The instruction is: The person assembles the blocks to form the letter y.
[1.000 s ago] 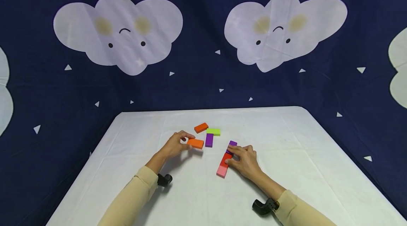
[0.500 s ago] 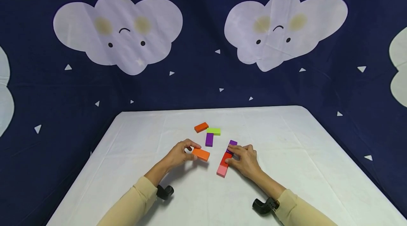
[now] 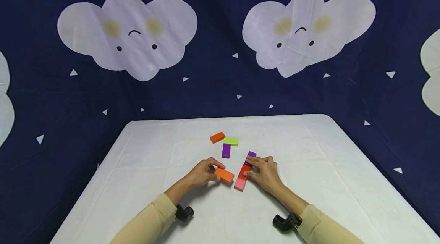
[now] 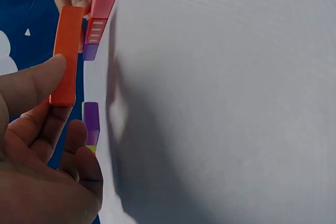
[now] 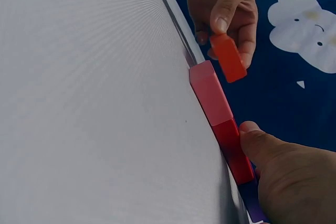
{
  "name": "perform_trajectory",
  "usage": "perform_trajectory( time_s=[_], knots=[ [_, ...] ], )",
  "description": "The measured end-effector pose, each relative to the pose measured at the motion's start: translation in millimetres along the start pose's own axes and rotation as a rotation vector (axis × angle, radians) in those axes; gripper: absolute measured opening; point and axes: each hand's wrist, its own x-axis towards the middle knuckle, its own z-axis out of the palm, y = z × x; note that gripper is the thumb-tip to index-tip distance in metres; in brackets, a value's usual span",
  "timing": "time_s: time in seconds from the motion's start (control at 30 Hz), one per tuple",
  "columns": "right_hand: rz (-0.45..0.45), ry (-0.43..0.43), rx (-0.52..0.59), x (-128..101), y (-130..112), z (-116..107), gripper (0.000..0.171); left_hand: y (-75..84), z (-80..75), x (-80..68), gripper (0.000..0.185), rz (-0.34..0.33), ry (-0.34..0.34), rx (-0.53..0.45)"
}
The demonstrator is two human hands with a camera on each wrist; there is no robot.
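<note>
My left hand [image 3: 205, 173] pinches an orange block [image 3: 225, 176] between thumb and fingers, tilted a little above the table, just left of a slanting row of blocks. The row runs from a pink block [image 3: 240, 185] at the near end through a red block [image 3: 244, 170] to a purple block [image 3: 252, 154] at the far end. My right hand [image 3: 266, 175] rests on this row from the right, thumb on the red block, fingers reaching over the purple one. In the right wrist view, the thumb [image 5: 257, 137] lies against the red block; the other fingers are hidden.
Farther back on the white table [image 3: 292, 137] lie a dark orange block [image 3: 217, 137], a lime green block [image 3: 231, 142] and a second purple block [image 3: 226, 151] touching the green one. A dark blue cloth [image 3: 220, 95] with clouds hangs behind.
My left hand has carried the orange block rightward and toward me, from beside the loose purple block to close beside the pink one. The right hand and its row have stayed put.
</note>
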Motion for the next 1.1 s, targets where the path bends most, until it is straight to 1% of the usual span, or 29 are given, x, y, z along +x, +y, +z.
perform_trajectory(
  time_s=[0.33, 0.43, 0.93, 1.1],
  knots=[
    [-0.002, -0.003, -0.011, -1.1, 1.7, 1.4, 0.05, -2.1, 9.3, 6.5, 0.031, -0.065, -0.001, 0.039],
    [-0.002, 0.0, -0.013, -1.2, 1.8, 1.2, 0.05, -1.8, 11.4, 7.5, 0.031, -0.072, 0.002, 0.045],
    [-0.016, 0.004, -0.011, 1.0, 1.4, 0.2, 0.051, -0.6, 14.5, 7.4, 0.03, -0.069, 0.003, 0.026],
    [-0.019, 0.006, -0.012, 0.6, 1.4, 0.7, 0.05, -2.6, 15.7, 7.2, 0.031, -0.038, -0.001, 0.031]
  ],
)
